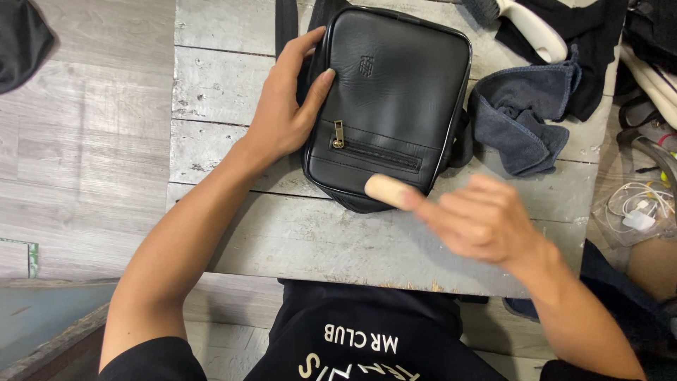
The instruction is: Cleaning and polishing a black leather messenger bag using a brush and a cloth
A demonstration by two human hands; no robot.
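A black leather shoulder bag (395, 85) lies flat on a worn white wooden table (233, 148), its front zip pocket facing up. My left hand (289, 106) rests on the bag's left edge, thumb on the front panel, holding it in place. My right hand (479, 219) is blurred and grips a light wooden handle (386, 190), whose end sits over the bag's lower right corner. The far end of that tool is hidden by my fingers.
A dark grey cloth (525, 113) lies bunched to the right of the bag. A white-handled brush (532, 28) and black fabric sit at the back right. White cables in a clear bag (638, 212) lie at the right edge. Grey plank floor (84, 141) lies to the left.
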